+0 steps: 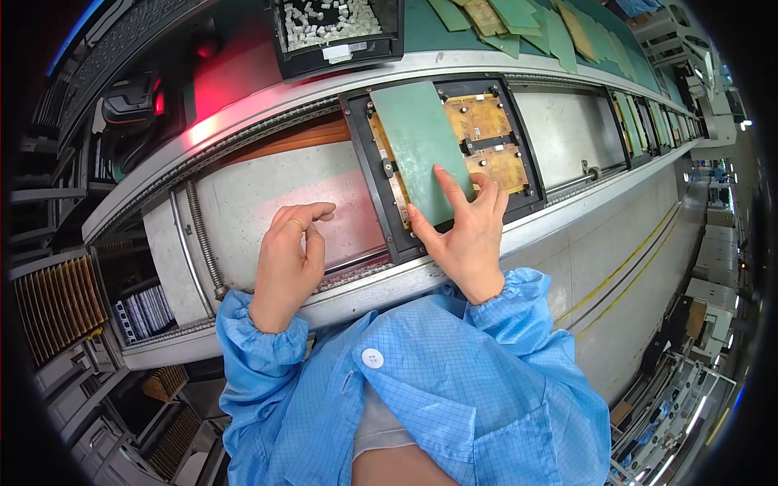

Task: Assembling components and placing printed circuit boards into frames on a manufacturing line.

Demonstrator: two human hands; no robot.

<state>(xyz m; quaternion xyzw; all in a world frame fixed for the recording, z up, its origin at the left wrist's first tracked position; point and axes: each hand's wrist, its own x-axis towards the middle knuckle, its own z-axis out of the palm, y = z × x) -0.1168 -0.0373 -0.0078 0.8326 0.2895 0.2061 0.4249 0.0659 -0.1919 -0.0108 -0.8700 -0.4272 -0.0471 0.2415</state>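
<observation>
The sheet (pixel 413 146) is lying over the left half of the black tray (pixel 362 150), its far end reaching the tray's far edge and its near end stopping short of the near one. The tray is sitting between the far rail (pixel 470 65) and the near rail (pixel 365 292). To its left, the metal bed (pixel 267 190) is giving open room as far as the spring (pixel 203 235); beyond the far rail, a bin (pixel 381 47) of white parts (pixel 324 20) is standing close by.

The sheet is showing a pale green, smooth, long rectangular face, slanting slightly. Yellow boards (pixel 480 120) are showing along its left side and more fully at its right.

The right hand (pixel 474 235) is reaching over the near rail, fingers spreading, thumb by the sheet's left edge, index finger touching its face, the others by its right edge; whether it is gripping, I cannot tell. The left hand (pixel 288 247) is hovering above the bed, left of the tray, loosely open with fingers curling.
</observation>
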